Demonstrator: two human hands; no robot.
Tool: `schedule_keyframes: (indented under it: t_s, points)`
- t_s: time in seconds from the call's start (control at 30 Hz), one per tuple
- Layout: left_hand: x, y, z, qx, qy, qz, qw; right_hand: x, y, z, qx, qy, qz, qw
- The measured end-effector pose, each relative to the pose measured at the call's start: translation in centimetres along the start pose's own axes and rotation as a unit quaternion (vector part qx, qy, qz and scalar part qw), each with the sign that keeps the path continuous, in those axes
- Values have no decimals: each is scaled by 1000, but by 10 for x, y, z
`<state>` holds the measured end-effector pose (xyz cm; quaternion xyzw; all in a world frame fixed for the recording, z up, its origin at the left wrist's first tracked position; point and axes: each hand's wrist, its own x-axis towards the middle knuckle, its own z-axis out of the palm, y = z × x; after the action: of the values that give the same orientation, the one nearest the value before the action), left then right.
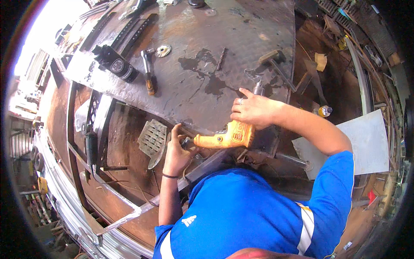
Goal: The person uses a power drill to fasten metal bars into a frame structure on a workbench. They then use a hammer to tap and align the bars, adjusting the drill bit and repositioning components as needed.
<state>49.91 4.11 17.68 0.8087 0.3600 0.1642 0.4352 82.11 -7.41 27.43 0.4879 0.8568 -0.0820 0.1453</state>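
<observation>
A yellow power drill (226, 134) is held crosswise in front of my body, its handle pointing left. My right hand (254, 111) wraps the front of its body, just behind the metal chuck (258, 88), and the index finger reaches toward the chuck. My left hand (177, 152) is closed on the black cord end at the base of the drill's handle. Thumb and fingers sit on either side of that dark piece. Beyond the drill, a loose drill bit (221, 58) lies on the metal tabletop (189, 97).
Left on the tabletop are a black bottle (115, 64), an orange-handled tool (148, 73) and a round disc (163, 51). A hammer-like tool (277, 68) lies at the right edge. A slotted metal plate (152, 139) and a steel frame (74, 129) stand nearer left.
</observation>
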Motion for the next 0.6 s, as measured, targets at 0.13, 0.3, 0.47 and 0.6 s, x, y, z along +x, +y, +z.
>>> schedule_keyframes:
  t_s: [0.13,0.3,0.47,0.6]
  points:
    - [-3,2,-16,-34,25,-15,999,-4,-2,-5,95,33,6,995]
    - [49,40,-81,2,197,129,972,-9,-18,2,117,158,126,972]
    - [73,84,-95,-101,260,139,950,35,-19,0,108,199,310,923]
    - [66,59,-72,-252,189,103,944,97,-22,-6,130,182,402,888]
